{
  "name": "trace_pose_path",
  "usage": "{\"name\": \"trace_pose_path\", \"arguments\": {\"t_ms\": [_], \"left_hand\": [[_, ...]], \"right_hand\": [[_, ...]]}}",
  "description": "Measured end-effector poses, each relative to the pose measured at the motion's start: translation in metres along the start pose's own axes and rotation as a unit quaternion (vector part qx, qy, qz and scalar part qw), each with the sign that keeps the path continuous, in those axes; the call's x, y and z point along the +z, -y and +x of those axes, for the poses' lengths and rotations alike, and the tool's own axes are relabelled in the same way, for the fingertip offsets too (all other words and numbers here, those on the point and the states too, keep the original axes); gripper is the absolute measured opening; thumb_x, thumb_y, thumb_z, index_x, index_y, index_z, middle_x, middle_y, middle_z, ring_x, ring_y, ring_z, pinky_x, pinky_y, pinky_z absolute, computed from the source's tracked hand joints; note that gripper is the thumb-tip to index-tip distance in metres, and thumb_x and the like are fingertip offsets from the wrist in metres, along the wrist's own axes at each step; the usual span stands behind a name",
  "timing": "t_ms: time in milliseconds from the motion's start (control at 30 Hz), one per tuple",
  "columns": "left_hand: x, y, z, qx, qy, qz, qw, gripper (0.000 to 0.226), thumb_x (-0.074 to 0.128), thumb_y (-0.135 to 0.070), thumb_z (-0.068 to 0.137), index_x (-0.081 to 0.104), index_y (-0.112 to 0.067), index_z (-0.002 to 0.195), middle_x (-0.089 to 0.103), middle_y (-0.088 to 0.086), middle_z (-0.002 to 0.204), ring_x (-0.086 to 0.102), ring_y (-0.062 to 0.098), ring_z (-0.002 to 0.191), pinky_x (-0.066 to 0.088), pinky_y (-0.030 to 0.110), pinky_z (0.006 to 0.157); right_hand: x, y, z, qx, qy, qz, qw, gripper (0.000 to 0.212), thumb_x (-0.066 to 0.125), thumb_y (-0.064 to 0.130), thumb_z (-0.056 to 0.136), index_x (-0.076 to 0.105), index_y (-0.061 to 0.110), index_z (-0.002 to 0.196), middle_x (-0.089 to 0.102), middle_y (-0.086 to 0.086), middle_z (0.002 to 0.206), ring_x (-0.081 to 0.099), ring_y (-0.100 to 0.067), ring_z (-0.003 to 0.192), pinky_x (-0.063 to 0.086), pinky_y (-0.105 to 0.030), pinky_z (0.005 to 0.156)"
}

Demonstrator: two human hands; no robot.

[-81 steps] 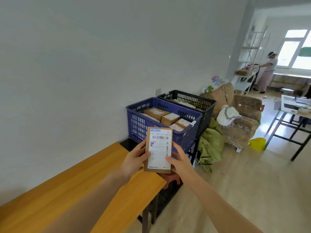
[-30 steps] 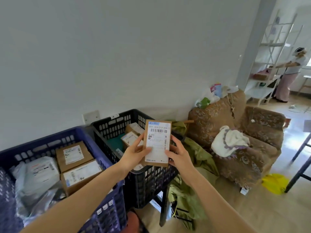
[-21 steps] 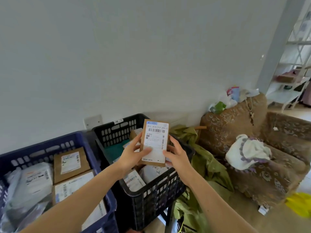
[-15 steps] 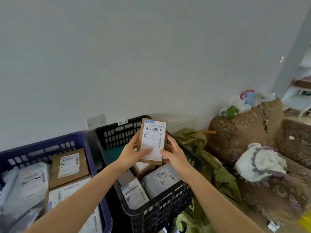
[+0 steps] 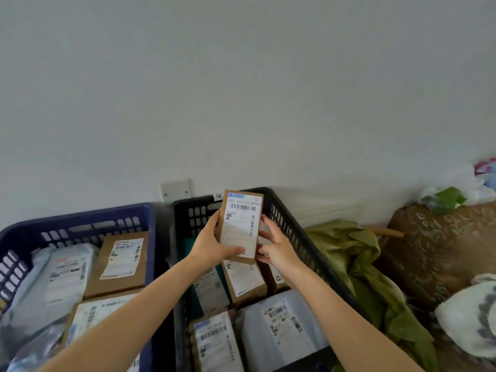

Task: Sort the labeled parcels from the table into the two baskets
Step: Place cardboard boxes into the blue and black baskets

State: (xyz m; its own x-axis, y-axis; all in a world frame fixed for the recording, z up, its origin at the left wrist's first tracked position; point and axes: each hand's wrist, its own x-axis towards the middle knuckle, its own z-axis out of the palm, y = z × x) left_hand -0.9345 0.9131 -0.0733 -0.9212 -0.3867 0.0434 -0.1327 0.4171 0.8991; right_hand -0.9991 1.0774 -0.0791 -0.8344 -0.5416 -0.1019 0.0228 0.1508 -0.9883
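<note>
Head view: both the blue plastic basket and the black plastic basket already hold labelled parcels. Left hand and right hand grip a small brown cardboard parcel above the black basket, not yet released; the table is out of sight.

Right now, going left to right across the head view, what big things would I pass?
Blue basket → black basket, with the parcel held over it → green cloth → armchair.
</note>
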Motion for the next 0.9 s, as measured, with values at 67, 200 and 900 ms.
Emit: {"name": "trace_pose_path", "arguments": {"t_ms": [67,200,900], "left_hand": [[0.004,0.002,0.003,-0.024,-0.035,0.001,0.999,0.11,0.088,-0.015,0.062,0.02,-0.026,0.148,0.051,-0.009,0.124,0.05,0.013,0.117,0.048,0.032,0.093],[0.017,0.003,0.007,-0.056,-0.113,-0.014,0.992,0.122,0.091,-0.024,0.055,0.011,-0.028,0.147,0.046,-0.006,0.132,0.046,0.014,0.123,0.045,0.03,0.093],[0.048,0.007,-0.004,-0.222,-0.297,0.19,0.909,0.114,0.081,-0.053,0.044,0.015,-0.032,0.135,0.033,0.001,0.129,0.048,0.023,0.109,0.04,0.031,0.073]], "right_hand": [[-0.002,-0.001,0.013,-0.001,0.03,-0.008,1.0,0.076,0.045,-0.005,0.091,0.023,0.04,0.148,0.035,0.001,0.151,0.044,-0.014,0.128,0.054,-0.02,0.079],[-0.004,0.0,0.037,-0.024,0.105,-0.023,0.994,0.076,0.046,-0.007,0.091,0.026,0.039,0.147,0.035,0.004,0.151,0.038,-0.017,0.136,0.055,-0.018,0.078],[-0.027,-0.055,0.079,-0.134,0.281,-0.33,0.891,0.067,0.048,0.006,0.093,0.021,0.024,0.152,0.024,0.0,0.158,0.02,-0.018,0.146,0.023,-0.035,0.118]]}}
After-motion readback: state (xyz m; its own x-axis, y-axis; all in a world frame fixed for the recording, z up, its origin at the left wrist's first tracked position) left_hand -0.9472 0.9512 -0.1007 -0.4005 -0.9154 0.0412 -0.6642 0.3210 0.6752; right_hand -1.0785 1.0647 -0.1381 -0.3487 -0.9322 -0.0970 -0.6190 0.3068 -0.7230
